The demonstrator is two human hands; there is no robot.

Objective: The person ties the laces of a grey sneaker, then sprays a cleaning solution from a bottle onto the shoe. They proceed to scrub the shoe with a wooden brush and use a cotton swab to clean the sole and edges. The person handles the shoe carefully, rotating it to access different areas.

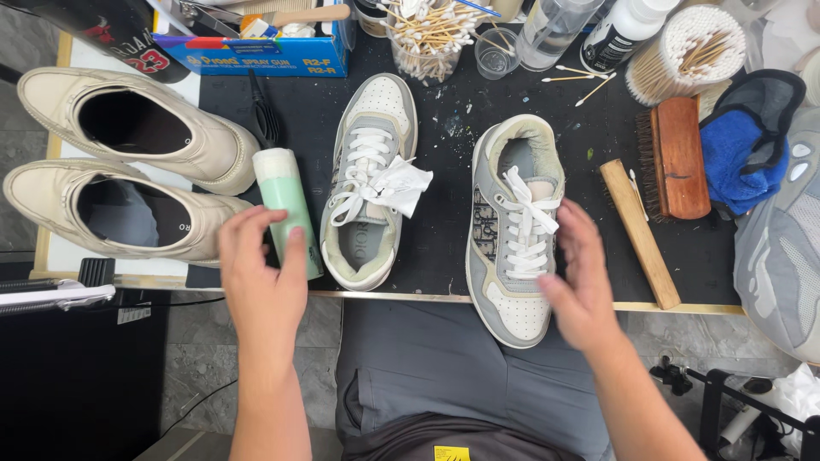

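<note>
The left hand [260,273] was closed around the lower end of a pale green bottle [286,209], which lay on the black mat [444,171] between a pair of cream shoes [128,166] and a grey and white sneaker [369,179] with a crumpled white cloth [400,183] on its laces; the right hand [585,282] was open, fingers spread, touching the side of a second sneaker [515,230] whose toe hung over the table's near edge. To the right lay a wooden stick [641,232], a wooden brush [676,158] and a blue cloth [741,162]; cotton swabs [431,30] stood at the back.
</note>
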